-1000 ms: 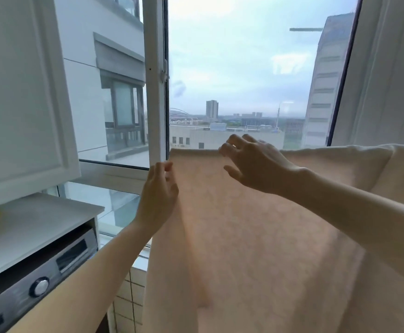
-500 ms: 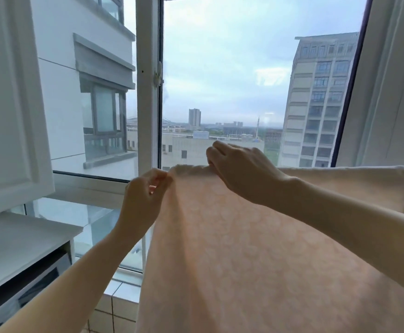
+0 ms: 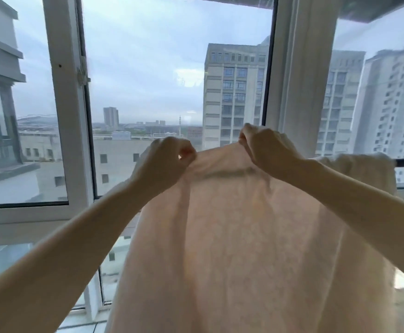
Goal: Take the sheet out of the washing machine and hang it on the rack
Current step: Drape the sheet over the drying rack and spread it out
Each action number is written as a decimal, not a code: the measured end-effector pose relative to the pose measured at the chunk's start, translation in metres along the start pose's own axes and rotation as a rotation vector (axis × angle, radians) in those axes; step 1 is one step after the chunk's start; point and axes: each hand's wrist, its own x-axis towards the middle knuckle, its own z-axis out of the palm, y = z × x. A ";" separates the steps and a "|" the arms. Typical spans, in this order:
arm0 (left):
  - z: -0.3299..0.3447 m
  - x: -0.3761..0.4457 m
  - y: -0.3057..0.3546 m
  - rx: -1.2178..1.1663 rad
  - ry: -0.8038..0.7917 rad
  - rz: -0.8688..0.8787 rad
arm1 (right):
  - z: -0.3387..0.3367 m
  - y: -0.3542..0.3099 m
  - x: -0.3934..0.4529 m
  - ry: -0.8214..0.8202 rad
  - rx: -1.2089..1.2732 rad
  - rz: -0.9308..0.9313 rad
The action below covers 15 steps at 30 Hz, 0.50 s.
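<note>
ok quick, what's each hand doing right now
left hand: closed, pinching the top edge of the sheet
right hand: closed, pinching the same top edge further right

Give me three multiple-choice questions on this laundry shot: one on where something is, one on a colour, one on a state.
1. Where does the sheet hang?
A. in front of the window
B. inside a washing machine
C. flat on a floor

2. What colour is the sheet?
A. dark blue
B. pale peach
C. black

3. How do the left hand and right hand meet the sheet?
A. both pinch its top edge
B. both hang free of it
C. only the left hand touches it

Answers: 1 A, the glass and buildings show behind it; 2 B, the cloth glows pale peach; 3 A, curled fingers grip the top edge on each side.
</note>
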 end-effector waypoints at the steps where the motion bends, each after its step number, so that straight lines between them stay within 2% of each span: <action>1: 0.007 0.005 0.005 0.010 -0.033 0.029 | -0.002 0.006 -0.006 -0.019 -0.031 0.027; 4: 0.026 0.009 0.017 0.027 -0.102 0.071 | -0.004 0.024 -0.021 -0.076 -0.113 0.095; 7: 0.030 0.006 0.013 -0.026 -0.204 0.030 | -0.004 0.051 -0.028 -0.165 -0.160 0.229; 11: 0.014 0.000 -0.016 -0.126 -0.312 -0.126 | -0.006 0.082 -0.044 -0.208 -0.192 0.403; 15: 0.004 -0.010 -0.034 -0.293 -0.313 -0.312 | -0.008 0.079 -0.041 -0.178 -0.131 0.364</action>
